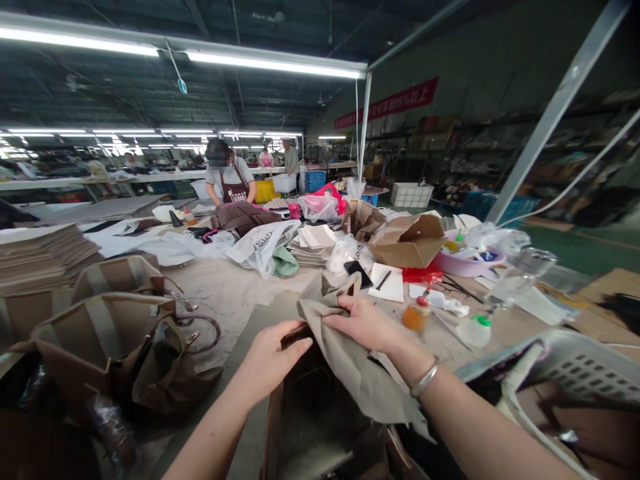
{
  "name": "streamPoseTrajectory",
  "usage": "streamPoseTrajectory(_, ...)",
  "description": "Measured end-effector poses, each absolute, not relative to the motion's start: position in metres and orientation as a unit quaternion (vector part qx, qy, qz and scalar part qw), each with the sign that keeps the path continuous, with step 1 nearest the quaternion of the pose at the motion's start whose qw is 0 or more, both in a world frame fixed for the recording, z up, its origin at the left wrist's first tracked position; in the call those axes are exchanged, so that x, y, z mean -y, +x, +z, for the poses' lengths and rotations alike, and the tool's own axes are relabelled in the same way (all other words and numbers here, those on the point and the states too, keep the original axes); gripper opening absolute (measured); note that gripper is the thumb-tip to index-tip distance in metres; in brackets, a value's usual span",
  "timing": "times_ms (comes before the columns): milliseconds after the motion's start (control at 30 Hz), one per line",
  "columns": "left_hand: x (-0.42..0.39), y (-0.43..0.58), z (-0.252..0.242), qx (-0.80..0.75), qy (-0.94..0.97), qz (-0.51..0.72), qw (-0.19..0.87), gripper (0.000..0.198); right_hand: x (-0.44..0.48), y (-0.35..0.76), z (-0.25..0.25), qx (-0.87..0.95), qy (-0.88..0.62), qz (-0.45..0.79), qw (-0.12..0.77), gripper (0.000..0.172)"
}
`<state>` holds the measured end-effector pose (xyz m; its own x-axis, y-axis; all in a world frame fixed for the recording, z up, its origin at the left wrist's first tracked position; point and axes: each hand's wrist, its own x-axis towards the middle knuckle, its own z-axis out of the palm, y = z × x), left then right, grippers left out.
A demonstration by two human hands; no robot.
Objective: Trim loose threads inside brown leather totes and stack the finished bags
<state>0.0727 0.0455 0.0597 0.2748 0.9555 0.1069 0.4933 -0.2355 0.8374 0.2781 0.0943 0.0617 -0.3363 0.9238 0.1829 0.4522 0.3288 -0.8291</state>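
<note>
Cloth (357,380) lies between bags (103,327) and basket (590,373).

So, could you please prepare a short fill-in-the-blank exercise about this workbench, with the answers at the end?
1. The hand with the bracelet at its wrist, its grip on the greyish cloth, is the person's ____ one.
2. The bottle with orange contents has a ____ top.
3. The pale, see-through bottle near the basket has a ____ cap.
4. The black pen lies on ____ paper.

Missing words: right; red; green; white.
</note>
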Motion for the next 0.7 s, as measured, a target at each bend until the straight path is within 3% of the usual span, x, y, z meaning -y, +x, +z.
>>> streamPoseTrajectory(200, -0.06, 0.079, 0.061, -0.573, 0.744, 0.24, 0.244, 0.027, -0.088, 0.257, 0.047, 0.696, -0.488, 0.321, 0.418, 0.011)
streamPoseTrajectory(467, -0.063, 0.076, 0.057, -0.579, 0.754, 0.22, 0.218, 0.032, -0.084, 0.238, 0.027, 0.511, -0.474, 0.443, 0.563, 0.02)
streamPoseTrajectory(600, -0.062, 0.077, 0.057, -0.573, 0.748, 0.24, 0.234, 0.03, -0.081, 0.238, 0.022, 0.453, -0.457, 0.501, 0.579, 0.028)
streamPoseTrajectory(700, -0.059, 0.081, 0.058, -0.585, 0.745, 0.232, 0.221, 0.028, -0.074, 0.253, 0.018, 0.437, -0.489, 0.494, 0.571, 0.024)
